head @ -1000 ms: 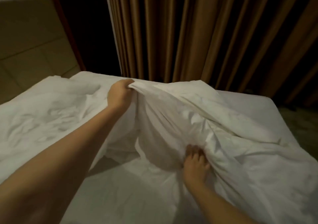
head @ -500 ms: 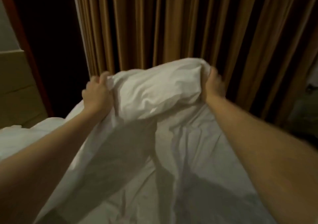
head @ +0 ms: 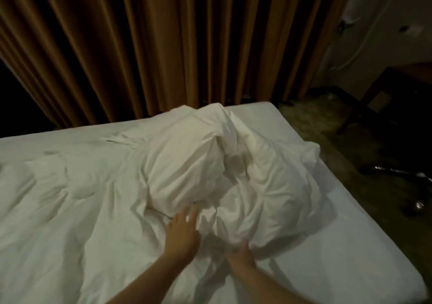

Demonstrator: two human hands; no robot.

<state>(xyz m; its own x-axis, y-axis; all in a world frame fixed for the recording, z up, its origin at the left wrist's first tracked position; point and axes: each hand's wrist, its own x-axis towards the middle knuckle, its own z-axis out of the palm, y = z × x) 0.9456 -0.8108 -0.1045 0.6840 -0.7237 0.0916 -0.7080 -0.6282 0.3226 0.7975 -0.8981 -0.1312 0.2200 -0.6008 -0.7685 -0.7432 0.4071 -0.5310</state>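
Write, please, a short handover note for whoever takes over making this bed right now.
Left hand: open, straight fingers resting on the near folds of the duvet.
Right hand: at the heap's near edge, fingers lost in blurred folds; grip unclear.
Duvet: on the bed, bunched into a heap at the far right and lying flatter, rumpled, to the left; bare sheet shows along the right side.
Done: duvet is on the bed.
Left: probably pull the heap out flat and smooth it.
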